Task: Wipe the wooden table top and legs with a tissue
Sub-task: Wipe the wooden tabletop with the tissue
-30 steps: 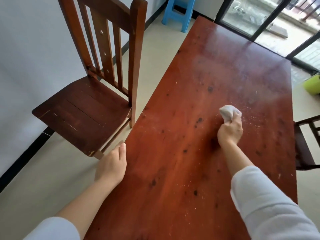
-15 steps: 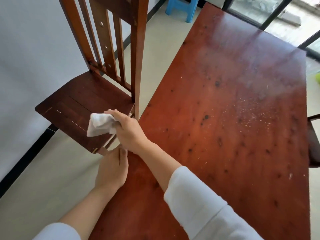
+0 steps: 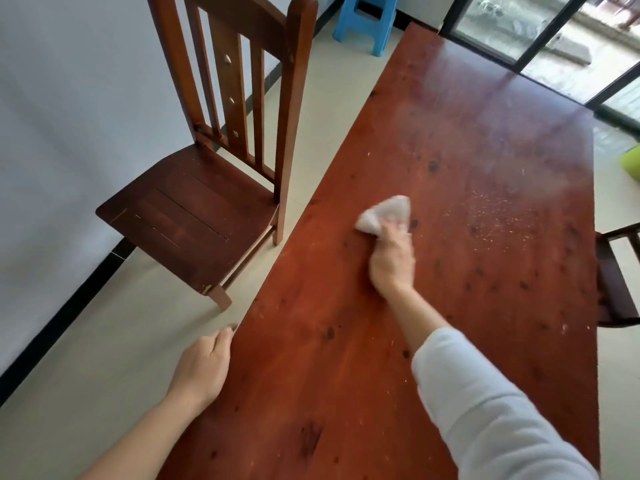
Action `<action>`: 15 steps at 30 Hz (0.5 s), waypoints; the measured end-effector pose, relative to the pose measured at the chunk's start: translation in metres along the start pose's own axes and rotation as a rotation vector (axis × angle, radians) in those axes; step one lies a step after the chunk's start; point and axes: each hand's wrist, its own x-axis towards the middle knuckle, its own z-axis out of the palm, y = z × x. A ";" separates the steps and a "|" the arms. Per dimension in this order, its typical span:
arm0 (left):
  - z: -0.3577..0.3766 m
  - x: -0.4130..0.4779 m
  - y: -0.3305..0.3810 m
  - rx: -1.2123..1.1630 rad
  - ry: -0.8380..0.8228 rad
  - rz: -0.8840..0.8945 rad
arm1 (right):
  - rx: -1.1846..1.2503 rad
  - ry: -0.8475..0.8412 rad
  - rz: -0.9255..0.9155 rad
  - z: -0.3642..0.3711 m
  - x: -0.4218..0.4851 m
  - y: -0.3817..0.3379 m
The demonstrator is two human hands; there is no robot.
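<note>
Crumpled white tissue point(image 3: 382, 213) on reddish wooden table top point(image 3: 450, 150) (dusty, crumb-speckled)

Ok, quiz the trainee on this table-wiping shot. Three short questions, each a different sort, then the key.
1. True or false: the right hand holds the tissue against the table top.
2. Where is the left hand? A. on the tissue. B. at the table top's left edge. C. on the right hand.
3. Fill the gap: the scattered pale crumbs lie to the ____ of the tissue.

Key: 1 true; 2 B; 3 right.
</note>
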 end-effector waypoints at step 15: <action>-0.013 -0.050 -0.070 -0.094 -0.063 -0.095 | 0.378 -0.119 0.035 -0.026 -0.065 -0.045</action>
